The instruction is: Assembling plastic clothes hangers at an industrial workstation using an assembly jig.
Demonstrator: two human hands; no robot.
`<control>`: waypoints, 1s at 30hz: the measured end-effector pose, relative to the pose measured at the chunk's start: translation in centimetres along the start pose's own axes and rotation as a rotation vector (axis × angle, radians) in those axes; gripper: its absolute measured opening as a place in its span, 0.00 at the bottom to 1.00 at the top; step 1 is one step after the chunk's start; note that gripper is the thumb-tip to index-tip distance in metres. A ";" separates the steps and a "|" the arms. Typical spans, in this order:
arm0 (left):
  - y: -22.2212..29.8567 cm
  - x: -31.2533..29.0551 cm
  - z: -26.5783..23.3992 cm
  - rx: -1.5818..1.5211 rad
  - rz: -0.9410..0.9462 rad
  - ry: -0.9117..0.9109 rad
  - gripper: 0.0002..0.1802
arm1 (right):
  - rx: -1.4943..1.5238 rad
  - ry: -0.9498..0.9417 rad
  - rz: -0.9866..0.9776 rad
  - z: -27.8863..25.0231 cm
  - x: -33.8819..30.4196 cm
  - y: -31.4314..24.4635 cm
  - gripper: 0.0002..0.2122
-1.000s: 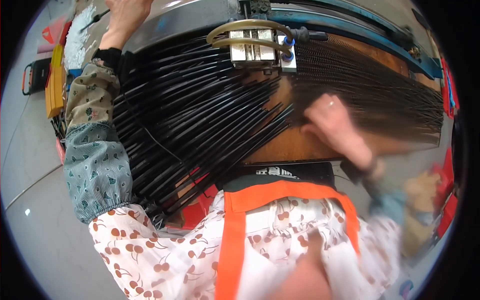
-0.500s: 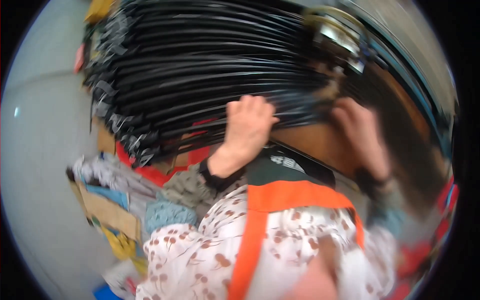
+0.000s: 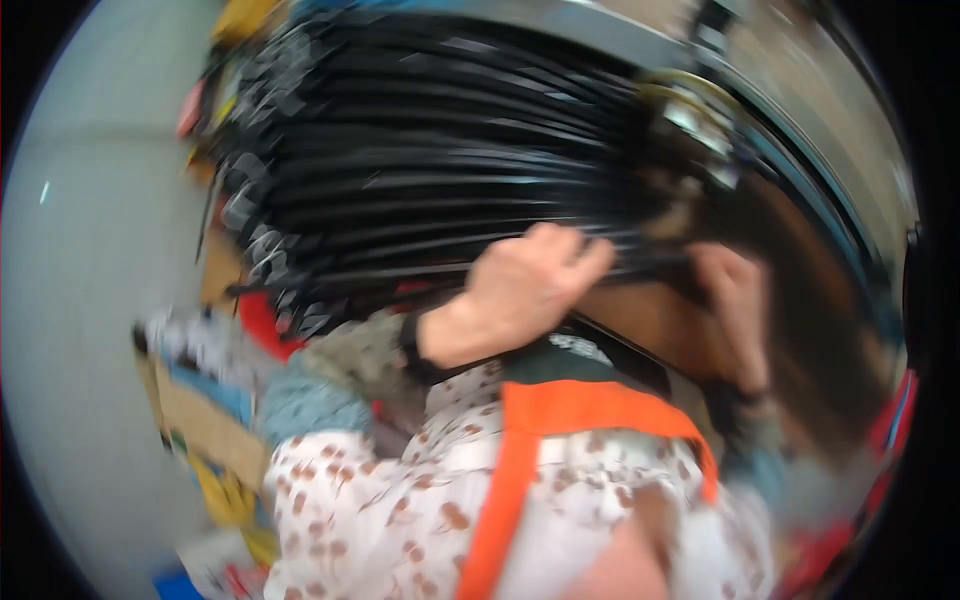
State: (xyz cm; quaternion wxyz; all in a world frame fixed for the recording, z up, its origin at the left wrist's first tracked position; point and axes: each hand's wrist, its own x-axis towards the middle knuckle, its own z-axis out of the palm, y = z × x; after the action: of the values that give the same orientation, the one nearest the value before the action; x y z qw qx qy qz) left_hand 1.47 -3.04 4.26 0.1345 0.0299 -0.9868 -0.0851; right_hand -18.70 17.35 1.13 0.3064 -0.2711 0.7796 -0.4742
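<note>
Smooth, glossy black rods [image 3: 450, 160] lie massed, reaching the brown wooden tabletop [image 3: 645, 312] near its front edge. The left hand [image 3: 525, 290] arches over the nearest; the right hand [image 3: 737, 295] bends, blurred, beside their right ends. Whether either's fingers clamp them, I can't tell.

the left arm [image 3: 315, 400] is bent low on the person's left, its forearm [image 3: 355, 355] running rightward and slightly up to a wrist [image 3: 440, 335] ringed by a dark cuff [image 3: 410, 345]. the left hand [image 3: 525, 290] lies back uppermost, fingers [image 3: 552, 238] bent forward, thumb side toward the right; its fingertips are hard to make out. the right arm [image 3: 762, 465], blurred, reaches up from the lower right to the right hand [image 3: 738, 300], whose fingers curl leftward. the hands are near each other, not touching.
</note>
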 end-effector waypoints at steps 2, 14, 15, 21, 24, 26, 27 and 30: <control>-0.3 1.2 -1.6 0.089 0.049 -0.118 0.20 | 0.041 0.049 -0.127 0.5 0.1 1.4 0.10; 1.5 15.8 -4.2 -0.018 0.526 -0.209 0.15 | -0.544 0.781 -0.953 -6.9 -2.0 6.6 0.27; 1.2 17.5 -5.4 0.005 0.521 -0.160 0.14 | -0.678 0.784 -0.498 -9.1 -4.4 8.2 0.26; 4.7 25.8 -2.7 -0.007 0.713 -0.151 0.15 | -0.605 0.861 -0.540 -14.9 -6.6 6.8 0.23; 6.2 28.0 -2.0 -0.020 0.735 -0.064 0.15 | -0.780 0.960 -0.263 -21.4 -6.6 14.1 0.24; 5.7 29.6 -0.6 -0.006 0.738 -0.086 0.15 | -0.710 1.073 -0.191 -22.7 -5.4 14.3 0.23; 5.7 29.9 0.4 0.001 0.731 -0.126 0.15 | -0.746 0.980 -0.390 -22.8 -4.6 12.3 0.23; 8.9 29.5 1.0 -0.021 0.772 -0.204 0.16 | -0.924 0.872 -0.633 -23.9 -4.9 12.6 0.22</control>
State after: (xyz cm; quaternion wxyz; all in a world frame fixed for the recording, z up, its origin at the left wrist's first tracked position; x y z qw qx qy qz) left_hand -27.53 3.41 12.59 0.0584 -0.3533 -0.9328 -0.0409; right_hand -34.71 39.65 -0.51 -0.3325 -0.3725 0.8363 -0.2264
